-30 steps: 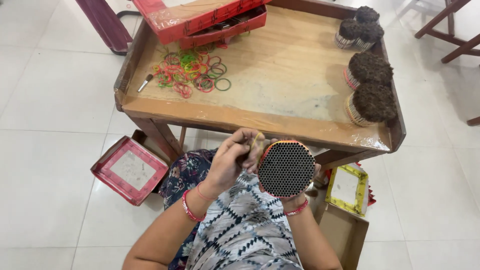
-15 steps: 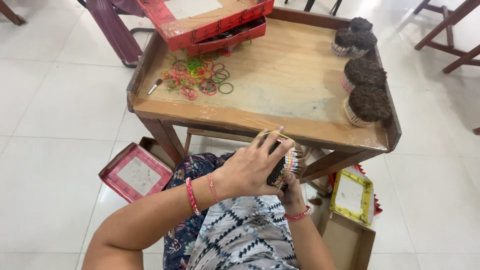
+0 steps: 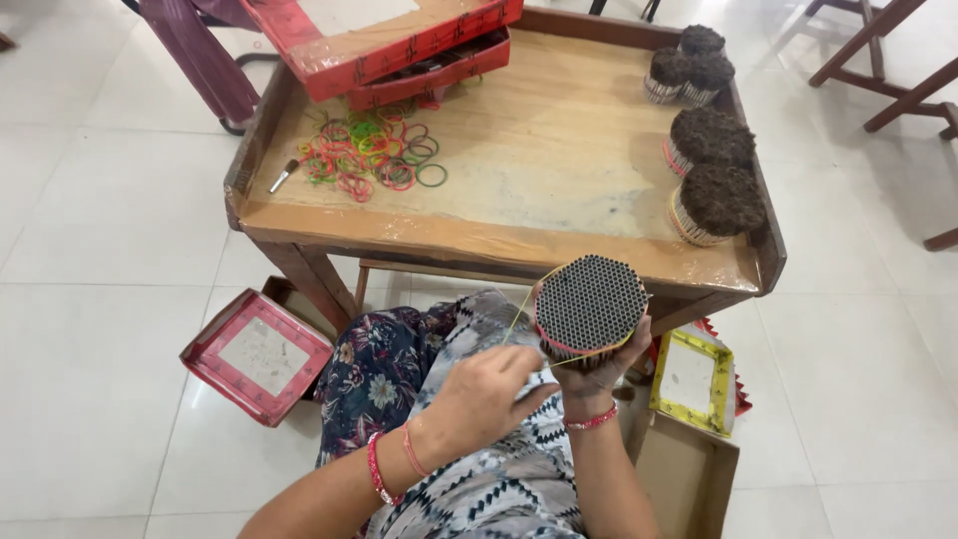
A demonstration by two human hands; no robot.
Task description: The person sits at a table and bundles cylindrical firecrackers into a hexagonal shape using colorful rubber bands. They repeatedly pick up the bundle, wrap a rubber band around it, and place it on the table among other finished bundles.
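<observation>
My right hand [image 3: 591,375] grips from below a hexagonal bundle of thin dark tubes [image 3: 591,299], open ends facing up, held over my lap in front of the wooden table [image 3: 539,170]. A red band circles the bundle's lower part. My left hand [image 3: 481,397] is lower left of the bundle and pinches a yellow rubber band [image 3: 521,307] that stretches from my fingers up around the bundle's rim.
On the table lie a heap of coloured rubber bands [image 3: 364,155], a small brush [image 3: 283,176], a red box [image 3: 389,40] and several dark-topped bundles [image 3: 720,200]. On the floor: a red tray [image 3: 257,356], a yellow-framed lid [image 3: 694,377], a cardboard box [image 3: 684,479].
My left hand came off the top of the bundle and drew down to the left, stretching the yellow band. The bundle's open face now shows again.
</observation>
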